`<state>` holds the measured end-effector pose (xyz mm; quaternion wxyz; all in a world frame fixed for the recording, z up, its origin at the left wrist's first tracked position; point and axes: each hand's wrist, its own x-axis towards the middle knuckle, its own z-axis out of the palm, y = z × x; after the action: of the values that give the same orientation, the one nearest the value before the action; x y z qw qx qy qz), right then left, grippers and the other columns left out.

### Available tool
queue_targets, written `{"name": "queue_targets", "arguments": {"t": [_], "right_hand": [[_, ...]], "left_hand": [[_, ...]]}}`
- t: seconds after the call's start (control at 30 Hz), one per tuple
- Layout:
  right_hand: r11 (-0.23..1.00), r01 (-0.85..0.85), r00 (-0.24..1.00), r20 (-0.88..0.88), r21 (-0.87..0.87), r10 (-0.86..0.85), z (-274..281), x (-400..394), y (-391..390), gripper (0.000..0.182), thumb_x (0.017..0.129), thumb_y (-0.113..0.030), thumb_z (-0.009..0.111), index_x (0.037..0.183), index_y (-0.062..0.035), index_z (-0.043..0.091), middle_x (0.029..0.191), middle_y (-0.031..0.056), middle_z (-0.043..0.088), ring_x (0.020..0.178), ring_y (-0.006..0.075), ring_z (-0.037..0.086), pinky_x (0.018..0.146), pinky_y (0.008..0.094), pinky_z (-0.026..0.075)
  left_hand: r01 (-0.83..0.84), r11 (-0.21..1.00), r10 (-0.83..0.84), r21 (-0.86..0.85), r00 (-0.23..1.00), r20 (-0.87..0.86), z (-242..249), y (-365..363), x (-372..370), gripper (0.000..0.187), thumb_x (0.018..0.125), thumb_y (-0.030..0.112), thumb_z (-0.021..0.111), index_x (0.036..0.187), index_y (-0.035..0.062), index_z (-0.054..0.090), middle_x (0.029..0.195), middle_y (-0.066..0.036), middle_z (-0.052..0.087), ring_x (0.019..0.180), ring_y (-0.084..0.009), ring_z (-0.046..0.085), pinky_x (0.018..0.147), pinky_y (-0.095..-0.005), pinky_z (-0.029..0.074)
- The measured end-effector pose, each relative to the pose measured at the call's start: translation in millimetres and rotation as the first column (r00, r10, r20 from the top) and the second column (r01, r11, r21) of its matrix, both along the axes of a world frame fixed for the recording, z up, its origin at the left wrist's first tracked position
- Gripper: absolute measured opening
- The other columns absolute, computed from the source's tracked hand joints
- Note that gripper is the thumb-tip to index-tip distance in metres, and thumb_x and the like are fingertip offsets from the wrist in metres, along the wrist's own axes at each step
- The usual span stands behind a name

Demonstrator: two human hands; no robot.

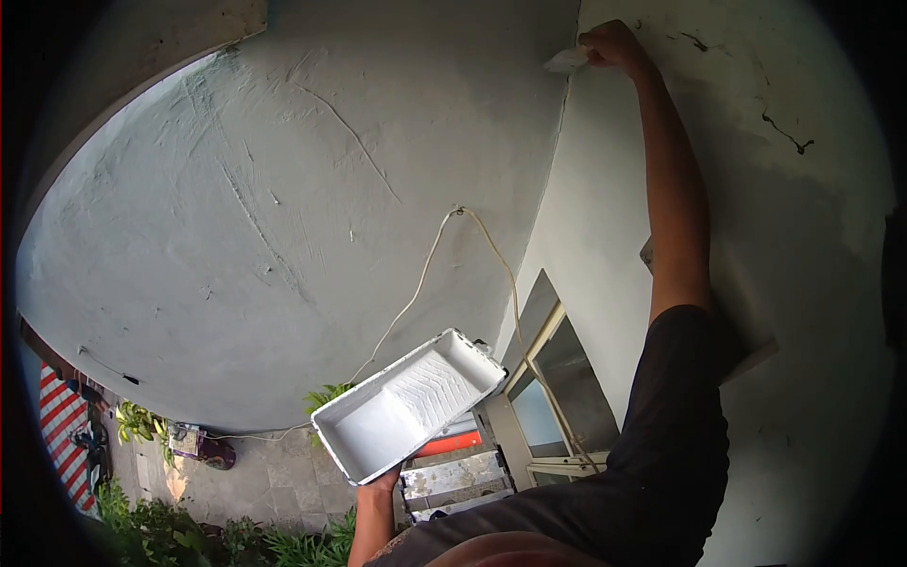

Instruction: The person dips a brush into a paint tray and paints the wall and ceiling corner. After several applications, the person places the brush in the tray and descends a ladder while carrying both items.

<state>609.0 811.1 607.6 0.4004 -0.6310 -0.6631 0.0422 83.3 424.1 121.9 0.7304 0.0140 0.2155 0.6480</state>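
Note:
My left hand (380, 480) supports a white paint tray (373, 437) from its lower edge, most of the fingers hidden beneath it. White paint lies in the tray's well, and its ribbed slope is coated too. High at the upper right, my right hand (612, 45) is closed around a paintbrush, its arm stretched far up. The brush's white bristles (567, 60) are right at the corner where the grey wall (378, 123) meets the paler wall (605, 217).
Below the tray stands a paint-spotted ladder (453, 477). A cream cable (416, 293) hangs from a hook on the grey wall and passes a framed window (557, 378). Cracks (784, 132) mark the pale wall. Plants (151, 529) and a pot (217, 452) are on the paving below.

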Motion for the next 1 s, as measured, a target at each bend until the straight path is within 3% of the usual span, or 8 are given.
{"name": "queue_targets", "arguments": {"t": [0.03, 0.07, 0.1, 0.23, 0.3, 0.5, 0.7, 1.0], "right_hand": [[1.0, 0.003, 1.0, 0.001, -0.006, -0.003, 9.0, 15.6, 23.9, 0.027, 0.082, -0.029, 0.062, 0.09, -0.0051, 0.073, 0.072, 0.0095, 0.068, 0.066, 0.0198, 0.068, 0.062, 0.0341, 0.053], [0.973, 0.117, 0.78, 0.588, 0.199, -0.214, 22.7, 40.8, 61.1, 0.025, 0.081, -0.029, 0.065, 0.082, -0.0044, 0.071, 0.079, 0.0109, 0.07, 0.068, 0.0241, 0.066, 0.064, 0.0378, 0.052], [0.903, 0.073, 0.225, 0.876, 0.422, -0.428, 34.1, 55.4, 85.4, 0.026, 0.081, -0.029, 0.067, 0.075, -0.0036, 0.069, 0.085, 0.0122, 0.071, 0.07, 0.0284, 0.063, 0.067, 0.0415, 0.051], [0.778, 0.386, 0.685, 0.411, 0.495, -0.602, 70.4, 36.1, 68.4, 0.028, 0.081, -0.029, 0.066, 0.074, -0.0024, 0.068, 0.076, 0.0136, 0.069, 0.063, 0.0278, 0.062, 0.062, 0.0421, 0.05], [0.692, 0.08, 0.976, 0.085, 0.718, -0.201, 62.8, 4.1, 18.5, 0.03, 0.082, -0.029, 0.065, 0.072, -0.0013, 0.068, 0.066, 0.0144, 0.066, 0.059, 0.0255, 0.061, 0.059, 0.041, 0.048], [0.773, 0.08, 0.917, 0.258, 0.629, -0.304, -18.0, -7.7, 8.9, 0.024, 0.08, -0.022, 0.066, 0.086, 0.0013, 0.07, 0.07, 0.0098, 0.067, 0.063, 0.0175, 0.066, 0.054, 0.0317, 0.052], [0.993, -0.056, 0.995, -0.075, 0.099, 0.063, -13.3, -7.6, 14.9, 0.036, 0.081, -0.04, 0.06, 0.088, -0.0067, 0.072, 0.074, 0.0113, 0.067, 0.06, 0.0197, 0.066, 0.07, 0.034, 0.054], [0.639, -0.092, 0.985, 0.165, 0.764, -0.056, 72.9, -36.9, 5.1, 0.03, 0.083, -0.025, 0.064, 0.072, 0.002, 0.064, 0.064, 0.014, 0.063, 0.056, 0.0198, 0.059, 0.055, 0.0351, 0.046]], "left_hand": [[0.005, 1.0, -0.005, 0.006, 1.0, 0.007, -1.8, 0.1, -0.9, 0.046, 0.097, 0.038, 0.041, 0.131, 0.0065, 0.048, 0.129, -0.012, 0.055, 0.118, -0.0299, 0.053, 0.103, -0.0466, 0.043], [0.01, 1.0, -0.01, 0.015, 1.0, 0.015, -3.6, 1.0, -1.1, 0.045, 0.097, 0.037, 0.04, 0.131, 0.0065, 0.047, 0.129, -0.012, 0.055, 0.118, -0.0297, 0.052, 0.103, -0.0463, 0.042], [0.012, 1.0, -0.012, 0.016, 1.0, 0.015, -6.5, 2.4, -0.8, 0.045, 0.097, 0.037, 0.04, 0.131, 0.0065, 0.047, 0.129, -0.012, 0.055, 0.118, -0.0297, 0.052, 0.103, -0.0463, 0.042], [-0.013, 1.0, 0.013, 0.025, 1.0, -0.011, -9.8, 6.0, -4.6, 0.045, 0.098, 0.036, 0.04, 0.131, 0.0064, 0.047, 0.131, -0.012, 0.054, 0.119, -0.0297, 0.051, 0.104, -0.0466, 0.041], [-0.012, 1.0, 0.012, 0.016, 1.0, 0.001, -5.8, 6.7, -3.2, 0.046, 0.098, 0.036, 0.04, 0.131, 0.0064, 0.047, 0.132, -0.012, 0.054, 0.12, -0.0299, 0.051, 0.104, -0.0464, 0.041], [0.01, 1.0, -0.009, -0.015, 0.998, 0.066, -10.2, 7.2, -7.7, 0.047, 0.098, 0.036, 0.039, 0.133, 0.0062, 0.046, 0.132, -0.013, 0.053, 0.12, -0.031, 0.051, 0.105, -0.0482, 0.04], [0.037, 0.999, -0.037, 0.038, 0.999, -0.008, -8.7, 5.6, -5.2, 0.044, 0.098, 0.035, 0.039, 0.131, 0.0061, 0.047, 0.13, -0.012, 0.054, 0.118, -0.0298, 0.052, 0.103, -0.0461, 0.042], [-0.005, 1.0, 0.007, -0.017, 0.994, 0.106, -17.3, 8.5, -6.8, 0.047, 0.097, 0.038, 0.042, 0.13, 0.0061, 0.048, 0.129, -0.013, 0.055, 0.117, -0.0311, 0.053, 0.103, -0.0499, 0.042]]}}
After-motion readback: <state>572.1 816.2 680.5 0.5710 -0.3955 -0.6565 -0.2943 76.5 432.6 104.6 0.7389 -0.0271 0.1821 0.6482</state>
